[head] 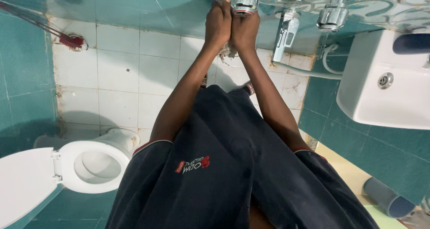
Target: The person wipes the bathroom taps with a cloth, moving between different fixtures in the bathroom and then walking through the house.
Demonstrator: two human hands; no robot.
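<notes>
My left hand (218,23) and my right hand (245,29) are pressed together at arm's length against a teal tiled wall. Between the palms they pinch a frayed greyish scrubbing pad (228,52), whose ragged edge hangs out below the hands. The fingertips reach a round chrome tap knob (245,0) with a red ring; the fingers partly cover its base. My dark navy shirt (224,175) fills the lower middle of the view.
A white toilet (96,166) with its lid (22,179) raised stands lower left. A white washbasin (385,81) juts out at the right, with chrome fittings (332,14) and a white hose (309,71) beside it. A red-ended brush (71,41) lies upper left.
</notes>
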